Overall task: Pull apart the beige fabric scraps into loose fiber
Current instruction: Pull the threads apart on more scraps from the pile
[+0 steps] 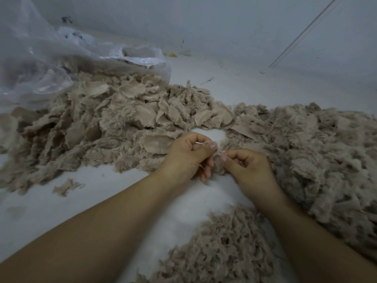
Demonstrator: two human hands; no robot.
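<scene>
Pinching one beige fabric scrap (217,160) between them, the left hand (184,158) and the right hand (250,166) meet just right of frame centre, above the white floor (81,201). Each hand grips the scrap with thumb against curled fingers; the left thumb lies on its top edge, the right thumb on its side. The scrap shows frayed, fuzzy edges.

At 10 o'clock from the hands lies the large pile of scraps (106,119), many pieces still flat and woven. At 3 o'clock spreads a broad mass of loose fiber (318,150), touching the scrap pile at its near end. At 6 o'clock, between the forearms, sits a smaller heap of fiber (224,248). A single stray tuft (66,186) lies at 8 o'clock. A clear plastic bag (61,58) rests at 10 o'clock behind the pile, against the pale wall (224,21).
</scene>
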